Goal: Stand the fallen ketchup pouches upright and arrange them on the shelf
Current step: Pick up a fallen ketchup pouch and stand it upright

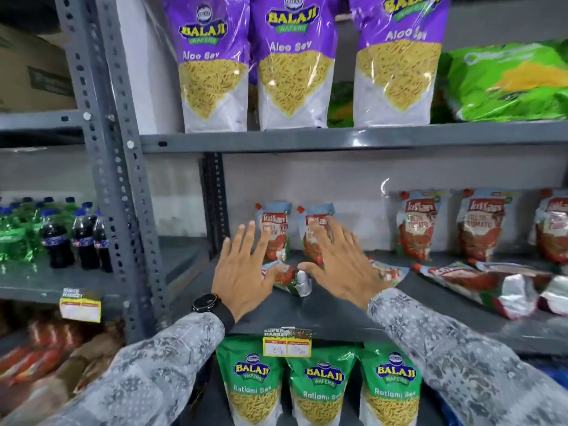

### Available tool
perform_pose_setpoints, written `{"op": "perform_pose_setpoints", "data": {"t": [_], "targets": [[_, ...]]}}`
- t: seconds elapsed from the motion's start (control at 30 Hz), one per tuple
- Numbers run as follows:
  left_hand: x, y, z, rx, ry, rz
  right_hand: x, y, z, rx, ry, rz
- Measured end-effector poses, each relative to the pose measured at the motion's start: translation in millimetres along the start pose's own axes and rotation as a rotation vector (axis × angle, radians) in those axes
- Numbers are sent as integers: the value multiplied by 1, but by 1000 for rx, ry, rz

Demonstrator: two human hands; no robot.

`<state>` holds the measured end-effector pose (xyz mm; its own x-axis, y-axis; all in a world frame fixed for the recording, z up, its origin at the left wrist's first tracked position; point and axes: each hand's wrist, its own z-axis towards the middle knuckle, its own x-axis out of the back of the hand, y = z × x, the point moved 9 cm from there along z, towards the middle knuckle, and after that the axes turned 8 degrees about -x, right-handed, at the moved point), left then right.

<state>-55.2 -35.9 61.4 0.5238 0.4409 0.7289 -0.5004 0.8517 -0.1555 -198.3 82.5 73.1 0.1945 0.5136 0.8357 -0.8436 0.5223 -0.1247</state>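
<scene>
On the grey middle shelf (322,315) two red ketchup pouches (274,232) stand upright at the back left, and three more (416,224) stand at the back right. One pouch (289,279) lies flat between my hands, another (388,272) lies just past my right hand, and a few fallen pouches (491,284) lie at the right. My left hand (242,272) hovers open, fingers spread, at the left end of the flat pouch. My right hand (341,262) is open too, fingers spread in front of the second standing pouch. Neither hand holds anything.
Purple Aloo Sev bags (292,72) and a green bag (507,81) fill the shelf above. Green Ratlami Sev bags (322,388) stand below, behind a price tag (287,342). A grey slotted upright (123,179) divides off a left bay with soda bottles (58,238).
</scene>
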Motion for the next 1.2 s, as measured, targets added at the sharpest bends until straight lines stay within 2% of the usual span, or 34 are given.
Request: {"op": "perform_pose_setpoints", "data": {"t": [0.1, 0.23, 0.33, 0.4, 0.47, 0.6, 0.73, 0.87, 1.0, 1.1, 1.2], "targets": [[-27, -1, 4, 92, -61, -76, -26, 9, 16, 3, -16, 56], [-73, -24, 11, 417, -319, -202, -76, 30, 50, -131, -208, 272], [-112, -36, -6, 722, -551, -575, -116, 38, 74, -295, -466, 528], [-131, -38, -13, 889, -581, -789, -146, 39, 79, -457, -660, 712], [-143, -37, -13, 985, -555, -939, -168, 37, 77, -572, -809, 832], [-155, -28, -8, 1072, -467, -1199, -189, 30, 78, -631, -929, 976], [-153, -36, -9, 1045, -316, -1341, -181, 22, 78, -604, -888, 1184], [-133, -51, 3, 959, -80, -1361, -162, 11, 92, -544, -714, 1363], [-113, -62, 14, 758, 123, -1274, -151, -4, 99, -455, -472, 1446], [-113, -71, 11, 687, 154, -1225, -154, -11, 99, -407, -351, 1438], [-129, -79, 1, 683, 80, -1186, -166, -13, 91, -433, -299, 1427]]}}
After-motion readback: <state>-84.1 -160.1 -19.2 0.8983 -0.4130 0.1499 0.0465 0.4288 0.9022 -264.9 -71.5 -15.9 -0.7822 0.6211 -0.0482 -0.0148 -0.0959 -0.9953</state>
